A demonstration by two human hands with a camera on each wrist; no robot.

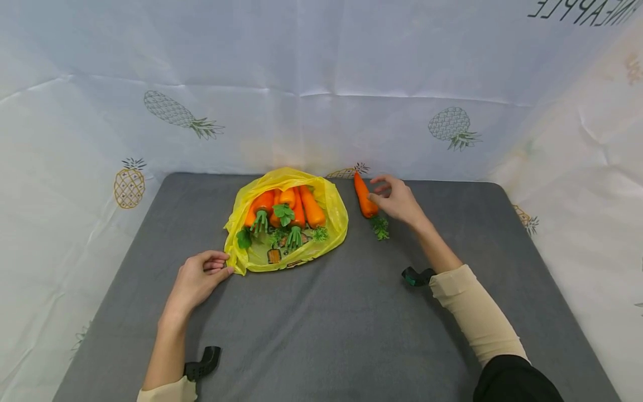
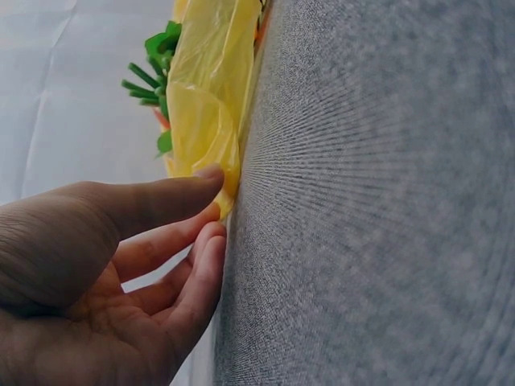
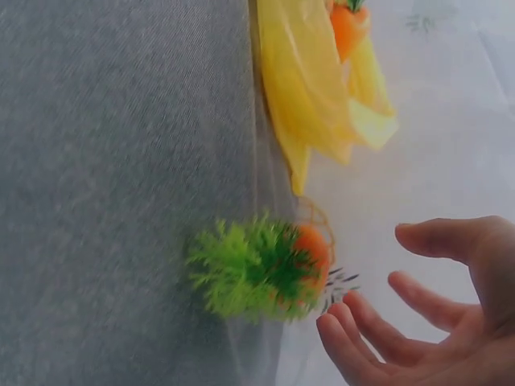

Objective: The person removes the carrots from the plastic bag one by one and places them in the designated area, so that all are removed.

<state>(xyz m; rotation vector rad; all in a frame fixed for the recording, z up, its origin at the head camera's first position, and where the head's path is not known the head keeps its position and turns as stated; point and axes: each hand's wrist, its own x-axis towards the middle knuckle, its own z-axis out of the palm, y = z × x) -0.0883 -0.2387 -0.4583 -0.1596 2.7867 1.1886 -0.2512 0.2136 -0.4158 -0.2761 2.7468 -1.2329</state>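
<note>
A yellow plastic bag [image 1: 335, 215] lies with its mouth spread toward me, and several orange toy carrots [image 1: 312, 209] with green tops rest inside. At its near left corner my left hand [image 1: 196, 282] pinches the thin plastic between thumb and fingers, as the left wrist view shows. One loose carrot [image 1: 363, 192] lies to the right of the bag, its leafy top [image 3: 245, 269] pointing my way. Beside that carrot is my right hand [image 1: 398, 202], thumb and fingers spread apart with nothing between them.
A grey cloth covers the table [image 1: 311, 335]. Its far edge meets a white curtain [image 1: 321, 50] printed with pineapples, which also hangs at both sides. Black wrist mounts [image 1: 203, 363] stick out inward from both forearms, low over the cloth.
</note>
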